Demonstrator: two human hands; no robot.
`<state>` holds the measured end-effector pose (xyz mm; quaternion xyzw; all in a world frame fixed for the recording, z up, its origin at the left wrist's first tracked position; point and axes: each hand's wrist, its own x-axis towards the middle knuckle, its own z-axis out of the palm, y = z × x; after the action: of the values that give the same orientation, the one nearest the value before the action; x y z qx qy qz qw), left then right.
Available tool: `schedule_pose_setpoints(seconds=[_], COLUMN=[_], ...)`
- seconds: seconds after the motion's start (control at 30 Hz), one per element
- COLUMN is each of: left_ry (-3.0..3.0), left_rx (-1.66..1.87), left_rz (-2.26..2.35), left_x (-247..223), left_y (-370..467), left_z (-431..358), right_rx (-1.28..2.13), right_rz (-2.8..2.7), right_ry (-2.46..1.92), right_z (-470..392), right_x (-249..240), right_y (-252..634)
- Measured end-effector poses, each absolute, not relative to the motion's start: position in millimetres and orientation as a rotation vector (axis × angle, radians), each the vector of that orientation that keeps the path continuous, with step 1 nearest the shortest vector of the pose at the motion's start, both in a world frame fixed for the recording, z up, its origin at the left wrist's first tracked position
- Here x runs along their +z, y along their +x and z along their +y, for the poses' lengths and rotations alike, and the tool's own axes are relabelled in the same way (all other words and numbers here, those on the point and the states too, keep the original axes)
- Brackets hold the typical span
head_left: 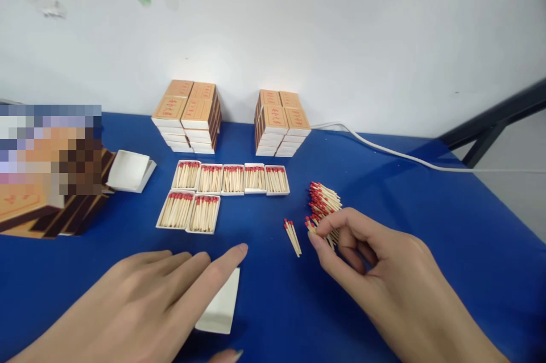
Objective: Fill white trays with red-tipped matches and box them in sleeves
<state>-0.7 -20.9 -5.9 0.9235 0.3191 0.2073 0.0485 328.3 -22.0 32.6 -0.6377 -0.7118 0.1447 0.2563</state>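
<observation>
My right hand [379, 263] pinches a few red-tipped matches [310, 225] between thumb and index finger, at the near edge of a match pile [325, 198]. Left of those fingers, a small bunch of loose matches [293, 237] lies on the blue table. My left hand [153, 300] is held palm down with its index finger stretched out and the thumb apart. Under it, partly hidden, is a white matchbox tray [224, 303] with no matches in the part that shows; whether the hand touches it I cannot tell.
Several match-filled trays [233, 180] stand in two rows mid-table. Behind them are two stacks of closed matchboxes [198, 115] [284, 121] by the wall. More white trays [130, 170] and a heap of matchbox sleeves [46, 218] lie left. A white cable [384, 151] crosses the back right.
</observation>
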Motion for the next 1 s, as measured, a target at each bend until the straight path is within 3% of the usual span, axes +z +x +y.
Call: schedule_pose_setpoints(seconds=[0.13,0.5,1.0], left_ry=[2.822,2.964,3.020], left_rx=[0.625,0.620,0.558], left_rz=[0.957,1.004,1.005], left_x=[-6,-8,-8], left_y=[0,-6,-4], left_z=[-22,-27,-26], right_rx=[0.432,0.033,-0.131], right_rz=[-1.934,-2.070,-2.076], right_ry=[-1.745,-1.683,-1.694], right_z=[-24,-18,-18], right_x=[29,22,19], right_y=[324,318,321])
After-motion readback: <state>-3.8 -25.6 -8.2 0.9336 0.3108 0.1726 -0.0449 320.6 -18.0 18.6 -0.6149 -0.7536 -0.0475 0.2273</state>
